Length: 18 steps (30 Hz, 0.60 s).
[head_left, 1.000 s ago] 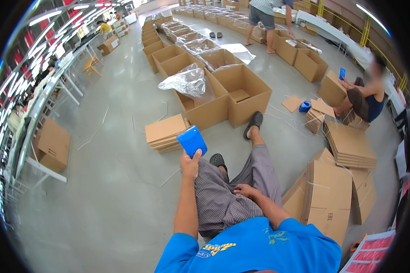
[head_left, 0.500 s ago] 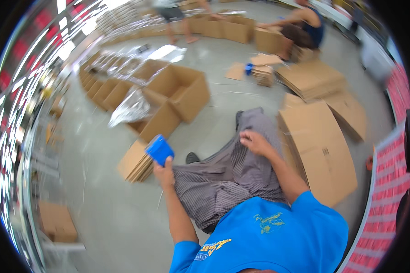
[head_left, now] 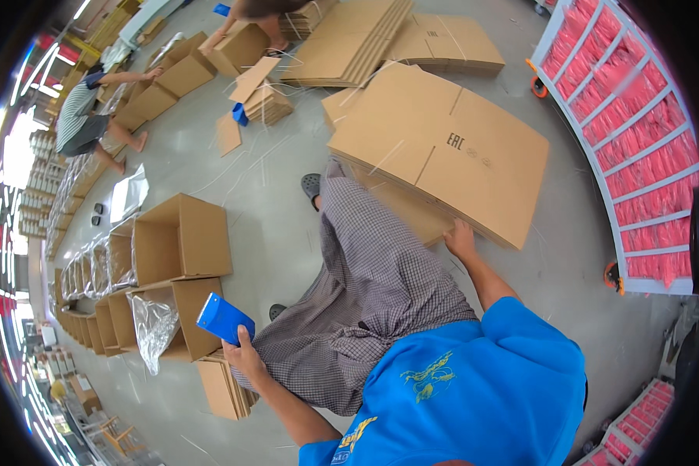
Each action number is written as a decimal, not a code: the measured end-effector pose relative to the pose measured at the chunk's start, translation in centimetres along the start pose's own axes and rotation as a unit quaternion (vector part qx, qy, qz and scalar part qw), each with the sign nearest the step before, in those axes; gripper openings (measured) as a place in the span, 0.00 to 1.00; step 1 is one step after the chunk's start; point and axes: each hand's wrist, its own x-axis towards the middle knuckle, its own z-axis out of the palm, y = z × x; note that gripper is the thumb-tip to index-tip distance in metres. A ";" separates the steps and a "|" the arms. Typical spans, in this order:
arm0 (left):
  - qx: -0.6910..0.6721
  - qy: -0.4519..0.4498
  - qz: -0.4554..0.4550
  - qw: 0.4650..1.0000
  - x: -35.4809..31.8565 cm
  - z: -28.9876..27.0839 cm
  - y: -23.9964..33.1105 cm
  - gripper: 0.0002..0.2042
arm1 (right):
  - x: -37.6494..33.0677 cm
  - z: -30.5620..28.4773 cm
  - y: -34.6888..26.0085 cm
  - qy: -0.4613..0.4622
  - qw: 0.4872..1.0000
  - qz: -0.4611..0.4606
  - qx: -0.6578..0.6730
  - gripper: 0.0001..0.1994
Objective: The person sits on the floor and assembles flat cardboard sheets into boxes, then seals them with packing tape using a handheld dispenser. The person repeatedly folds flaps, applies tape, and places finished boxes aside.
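Observation:
My left hand (head_left: pixel 245 359) is closed round a blue, flat, rectangular hand-held piece (head_left: pixel 224 318), which sticks up past the thumb; its exact kind is unclear. At the near edge of a stack of flattened cardboard boxes (head_left: pixel 443 140), my right hand (head_left: pixel 460 239) is closed on the rim of a flattened cardboard box (head_left: pixel 404 203) low in the stack. The fingertips are partly hidden there. Left of my legs stand open cardboard boxes (head_left: pixel 203 237) in a double row, with clear plastic liner (head_left: pixel 155 326) hanging from the nearest.
More flattened boxes (head_left: pixel 342 46) lie beyond the stack. Small cardboard pieces (head_left: pixel 268 105) and another blue piece (head_left: pixel 239 115) rest on the floor among loose straps. A wheeled rack of pink packs (head_left: pixel 625 147) stands right. Two people work at far boxes, one in a striped shirt (head_left: pixel 81 116).
My view has swung right. My right hand has gone from over my patterned wrap to the flattened box's edge. The blue piece stays in my left hand.

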 end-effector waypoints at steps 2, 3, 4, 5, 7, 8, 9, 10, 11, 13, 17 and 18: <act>-0.017 -0.028 0.005 0.999 0.3 0.6 0.3 0.22 | -1.9 1.7 4.4 -0.137 0.980 0.144 -0.008 0.31; -0.006 -0.028 -0.009 1.000 0.6 0.9 0.4 0.22 | -2.3 2.0 6.1 -0.146 0.931 0.281 0.183 0.32; -0.012 -0.031 -0.006 0.999 0.9 1.1 0.6 0.21 | -2.4 2.3 7.3 -0.142 0.827 0.425 0.341 0.33; -0.032 -0.037 0.008 0.999 1.2 1.5 0.7 0.21 | -2.2 2.4 8.2 -0.077 0.793 0.420 0.434 0.33; -0.018 -0.041 -0.002 0.999 1.9 2.1 0.8 0.19 | -0.4 2.4 8.9 0.045 0.730 0.404 0.550 0.32; -0.029 -0.046 -0.005 0.999 2.3 2.5 0.8 0.18 | 1.1 2.2 8.8 0.084 0.700 0.393 0.590 0.31; -0.038 -0.056 -0.003 0.998 2.6 2.9 0.7 0.18 | 2.5 2.0 8.6 0.090 0.650 0.412 0.632 0.30; -0.032 -0.055 -0.008 0.998 3.0 3.3 0.7 0.17 | 3.6 1.7 8.2 0.099 0.603 0.433 0.663 0.29; -0.024 -0.059 -0.008 0.998 3.2 3.5 0.7 0.17 | 4.6 1.4 7.8 0.090 0.589 0.449 0.665 0.29; -0.022 -0.062 -0.011 0.998 3.7 4.1 0.7 0.16 | 6.2 0.7 6.7 0.114 0.574 0.494 0.643 0.28; -0.031 -0.066 -0.016 0.997 3.9 4.7 0.8 0.15 | 8.4 -0.5 4.8 0.106 0.527 0.517 0.666 0.28; -0.027 -0.069 -0.014 0.997 3.9 4.7 0.9 0.15 | 8.7 -0.6 4.6 0.101 0.524 0.518 0.668 0.29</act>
